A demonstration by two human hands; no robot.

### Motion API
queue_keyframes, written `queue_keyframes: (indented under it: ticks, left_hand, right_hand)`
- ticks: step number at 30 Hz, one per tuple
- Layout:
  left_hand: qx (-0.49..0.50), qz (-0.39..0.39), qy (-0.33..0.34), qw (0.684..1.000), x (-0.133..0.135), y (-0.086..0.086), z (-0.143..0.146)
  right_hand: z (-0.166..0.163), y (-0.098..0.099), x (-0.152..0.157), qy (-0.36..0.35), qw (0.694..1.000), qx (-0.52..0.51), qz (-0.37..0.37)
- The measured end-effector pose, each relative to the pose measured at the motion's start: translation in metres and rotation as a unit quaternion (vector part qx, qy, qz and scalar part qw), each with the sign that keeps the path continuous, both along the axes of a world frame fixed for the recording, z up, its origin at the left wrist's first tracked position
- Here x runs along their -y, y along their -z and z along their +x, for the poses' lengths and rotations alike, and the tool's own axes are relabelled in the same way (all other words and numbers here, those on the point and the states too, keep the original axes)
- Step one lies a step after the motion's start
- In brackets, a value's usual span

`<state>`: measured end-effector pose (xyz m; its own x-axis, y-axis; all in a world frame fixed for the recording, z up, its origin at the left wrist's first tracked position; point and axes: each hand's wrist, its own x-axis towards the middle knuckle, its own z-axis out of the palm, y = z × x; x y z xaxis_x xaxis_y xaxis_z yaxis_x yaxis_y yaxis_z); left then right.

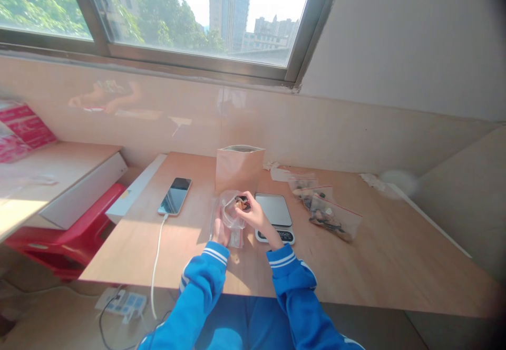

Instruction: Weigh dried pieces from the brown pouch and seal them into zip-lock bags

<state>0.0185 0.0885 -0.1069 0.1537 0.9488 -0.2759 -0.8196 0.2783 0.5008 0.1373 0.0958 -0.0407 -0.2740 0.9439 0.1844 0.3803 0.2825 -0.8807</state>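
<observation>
On a smooth wood-grain table (375, 265), the left hand (220, 229) curls around the side of a rounded clear plastic container (228, 218), just in front of an upright brown paper pouch (239, 171) with its top open. The right hand (253, 214) has its fingertips closed on small dark-and-tan pieces (242, 203) at the container's rim. Beside it sits a flat metallic-topped scale (274, 210); farther right, clear red-sealed zip bags (334, 219) hold dark, irregular bits.
</observation>
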Motion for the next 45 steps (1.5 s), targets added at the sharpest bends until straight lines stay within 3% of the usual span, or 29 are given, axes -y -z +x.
queue_keyframes:
  ticks: [5,9,12,15,18,21,25,33,38,45]
  left_hand:
    - [0.007,0.002,-0.01,1.0,-0.001,0.001,0.0]
    - [0.014,-0.013,0.0,1.0,-0.002,0.0,0.0]
    - [0.012,-0.027,0.008,1.0,-0.002,0.0,-0.001]
    - [0.001,-0.037,0.007,0.999,0.0,-0.001,0.0]
    - [-0.009,-0.037,-0.005,0.999,0.001,-0.004,0.001]
    - [-0.008,-0.027,-0.006,1.0,0.002,-0.007,0.0]
    - [-0.004,-0.025,-0.006,1.0,0.0,-0.008,0.0]
    - [0.03,-0.034,0.004,0.999,0.0,-0.006,0.0]
    - [0.024,-0.031,0.015,0.999,0.001,-0.003,0.0]
    - [0.008,-0.021,-0.01,1.0,0.001,-0.008,0.0]
  right_hand:
    - [0.002,-0.012,0.008,-0.042,0.999,0.018,0.019]
    - [0.003,-0.042,-0.002,-0.003,0.998,-0.005,0.055]
    - [0.003,-0.083,-0.034,0.067,0.983,-0.034,0.168]
    - [-0.001,-0.122,-0.084,0.088,0.957,-0.04,0.274]
    - [-0.006,-0.139,-0.131,0.083,0.94,0.009,0.33]
    - [-0.008,-0.132,-0.154,0.031,0.936,0.081,0.34]
    - [-0.007,-0.117,-0.15,-0.007,0.943,0.115,0.311]
    - [-0.006,-0.116,-0.129,-0.006,0.941,0.105,0.32]
    - [-0.002,-0.107,-0.12,-0.019,0.924,0.149,0.352]
    - [-0.008,-0.101,-0.118,0.034,0.912,0.159,0.377]
